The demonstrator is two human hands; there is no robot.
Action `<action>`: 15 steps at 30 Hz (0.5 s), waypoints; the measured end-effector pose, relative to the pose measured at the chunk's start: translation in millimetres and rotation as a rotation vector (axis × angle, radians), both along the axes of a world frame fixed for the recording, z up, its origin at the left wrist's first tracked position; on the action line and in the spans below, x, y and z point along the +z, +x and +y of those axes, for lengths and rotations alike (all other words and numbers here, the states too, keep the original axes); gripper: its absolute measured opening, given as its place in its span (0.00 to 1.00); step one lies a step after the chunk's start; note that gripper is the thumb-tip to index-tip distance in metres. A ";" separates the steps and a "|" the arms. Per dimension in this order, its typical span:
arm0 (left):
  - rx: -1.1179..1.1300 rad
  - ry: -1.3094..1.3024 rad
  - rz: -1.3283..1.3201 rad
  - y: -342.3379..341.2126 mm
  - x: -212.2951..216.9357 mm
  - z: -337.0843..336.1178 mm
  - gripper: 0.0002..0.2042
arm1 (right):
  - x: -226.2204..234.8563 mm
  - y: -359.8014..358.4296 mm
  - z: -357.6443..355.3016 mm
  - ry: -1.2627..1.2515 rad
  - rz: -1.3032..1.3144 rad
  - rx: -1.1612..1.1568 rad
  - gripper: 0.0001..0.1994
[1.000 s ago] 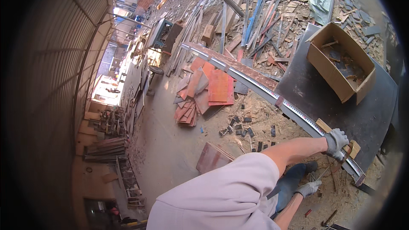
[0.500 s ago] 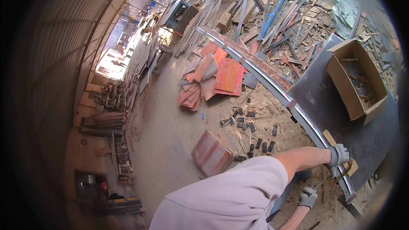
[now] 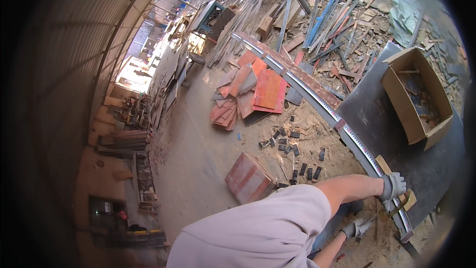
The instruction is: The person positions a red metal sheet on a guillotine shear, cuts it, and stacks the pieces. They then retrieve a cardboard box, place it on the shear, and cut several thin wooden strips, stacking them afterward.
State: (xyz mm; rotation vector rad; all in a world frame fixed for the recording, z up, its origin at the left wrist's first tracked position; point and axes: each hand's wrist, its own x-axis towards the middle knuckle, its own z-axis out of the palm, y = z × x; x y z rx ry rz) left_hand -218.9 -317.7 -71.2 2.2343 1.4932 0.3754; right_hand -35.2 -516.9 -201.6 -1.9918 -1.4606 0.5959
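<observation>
Pale short sleeve (image 3: 277, 218); 2 grey work gloves: left hand (image 3: 393, 186); right hand (image 3: 356, 228).

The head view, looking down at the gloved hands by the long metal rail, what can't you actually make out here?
- Left hand: its glove covers the small wooden block under it, so the grip on it is unclear.
- Right hand: small, near the lower edge; the thin tool it holds is too small to identify.
- Long metal rail: its scale marks are too fine to read.
- Cardboard box: contents lie in shadow, only dark scraps.
- Left side: lost to the dark fisheye rim.
</observation>
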 end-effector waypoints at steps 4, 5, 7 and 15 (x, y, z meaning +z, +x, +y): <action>-0.005 0.000 -0.018 1.8 9.7 10.5 0.47 | -14.6 -0.1 22.6 -0.127 0.123 -0.242 0.19; 0.030 0.019 -0.008 1.5 11.1 13.6 0.46 | -12.4 -1.0 28.3 -0.218 0.085 -0.260 0.19; 0.004 0.012 -0.027 0.9 12.1 16.9 0.46 | -1.7 -7.6 33.7 -0.135 0.090 -0.310 0.25; 0.019 -0.031 -0.042 0.1 3.9 3.7 0.46 | 66.3 -43.1 38.9 -0.262 0.612 -0.621 0.27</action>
